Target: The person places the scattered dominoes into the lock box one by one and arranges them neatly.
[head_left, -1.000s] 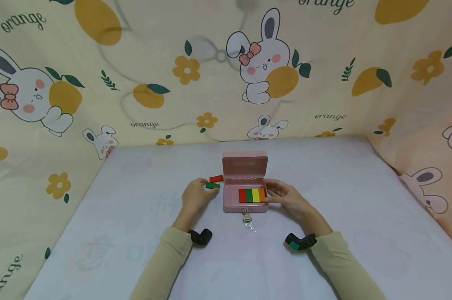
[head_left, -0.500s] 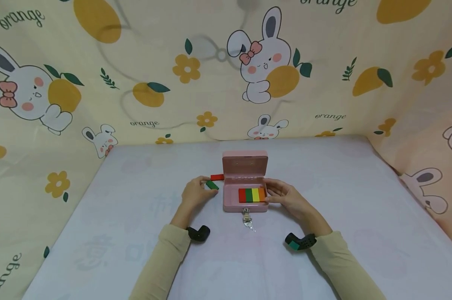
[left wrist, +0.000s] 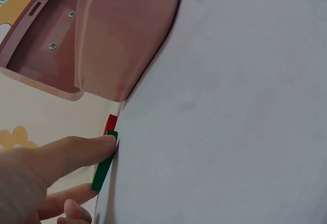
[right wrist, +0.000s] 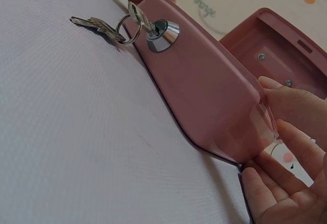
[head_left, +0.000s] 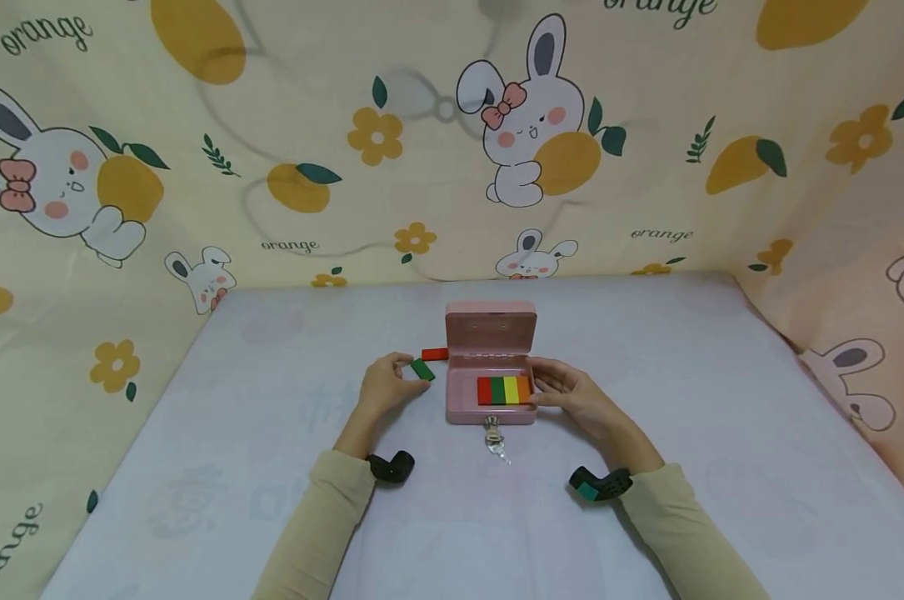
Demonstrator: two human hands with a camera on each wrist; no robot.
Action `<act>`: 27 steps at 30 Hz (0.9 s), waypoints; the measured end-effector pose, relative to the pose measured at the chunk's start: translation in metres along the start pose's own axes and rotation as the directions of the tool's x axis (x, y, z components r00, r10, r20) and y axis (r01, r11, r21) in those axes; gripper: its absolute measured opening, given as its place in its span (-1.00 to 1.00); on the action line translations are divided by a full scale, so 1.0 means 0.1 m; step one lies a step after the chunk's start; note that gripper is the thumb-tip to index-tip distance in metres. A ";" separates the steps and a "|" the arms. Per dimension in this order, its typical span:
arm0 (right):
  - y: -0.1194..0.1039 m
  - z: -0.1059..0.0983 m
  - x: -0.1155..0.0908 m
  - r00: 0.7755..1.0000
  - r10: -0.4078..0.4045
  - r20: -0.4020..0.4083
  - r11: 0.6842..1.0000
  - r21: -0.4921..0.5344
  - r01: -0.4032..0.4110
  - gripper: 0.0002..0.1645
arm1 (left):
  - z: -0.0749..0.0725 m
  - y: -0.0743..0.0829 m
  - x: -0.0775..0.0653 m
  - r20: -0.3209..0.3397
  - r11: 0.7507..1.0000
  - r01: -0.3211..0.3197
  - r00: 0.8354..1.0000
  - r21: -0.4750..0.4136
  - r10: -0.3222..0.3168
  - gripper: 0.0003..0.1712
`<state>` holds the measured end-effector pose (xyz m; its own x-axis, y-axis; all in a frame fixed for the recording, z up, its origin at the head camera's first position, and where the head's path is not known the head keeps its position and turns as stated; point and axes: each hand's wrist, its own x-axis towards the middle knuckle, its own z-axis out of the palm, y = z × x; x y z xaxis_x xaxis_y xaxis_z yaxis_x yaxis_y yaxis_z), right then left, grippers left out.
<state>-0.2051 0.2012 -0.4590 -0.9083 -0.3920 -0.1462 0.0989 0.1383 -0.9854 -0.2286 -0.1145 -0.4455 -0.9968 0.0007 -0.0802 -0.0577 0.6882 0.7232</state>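
Note:
My left hand [head_left: 382, 387] pinches a green wooden block [head_left: 422, 370] by its two ends, thumb at the near end. The block slants close over the table, just left of a pink metal cash box [head_left: 468, 416]. In the left wrist view, a red block [left wrist: 110, 124] lies partly hidden behind the green one [left wrist: 104, 169]. The box lid [head_left: 489, 332] is raised. Inside, red, green, yellow and orange blocks [head_left: 505, 390] lie side by side. My right hand [head_left: 574, 395] grips the box's right wall, thumb over the rim and fingers along the outside.
A ring of keys [right wrist: 97, 25] hangs from the key in the lock [right wrist: 164, 36] on the box's front. A white cloth [head_left: 646, 350] covers the table, and a printed rabbit curtain [head_left: 452, 200] rises behind it.
The green block has turned from nearly level to a slant as my left hand drew slightly left. The red block has straightened and sits against the box's left side. My right hand stays put.

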 end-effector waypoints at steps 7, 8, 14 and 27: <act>0.00 0.00 0.00 1.000 -0.002 -0.002 1.000 0.012 0.002 -0.17 | 0.01 -0.01 0.00 -0.008 1.000 0.014 1.000 -0.015 -0.014 -0.43; 0.00 0.00 0.00 1.000 -0.003 -0.002 1.000 0.013 0.003 -0.17 | 0.01 -0.01 0.00 -0.007 1.000 0.017 1.000 -0.015 -0.018 -0.43; 0.01 0.00 0.00 1.000 -0.005 0.002 1.000 0.014 0.005 -0.15 | 0.00 -0.01 0.01 0.003 1.000 0.017 1.000 -0.024 -0.017 -0.46; -0.01 0.00 -0.01 1.000 0.004 0.001 1.000 0.010 -0.004 -0.18 | -0.03 -0.01 0.01 0.019 0.999 0.007 1.000 -0.043 -0.007 -0.47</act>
<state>-0.2048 0.2016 -0.4584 -0.9073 -0.3927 -0.1500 0.1063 0.1310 -0.9857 -0.2293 -0.1172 -0.4441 -0.9951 0.0102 -0.0982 -0.0674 0.6561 0.7517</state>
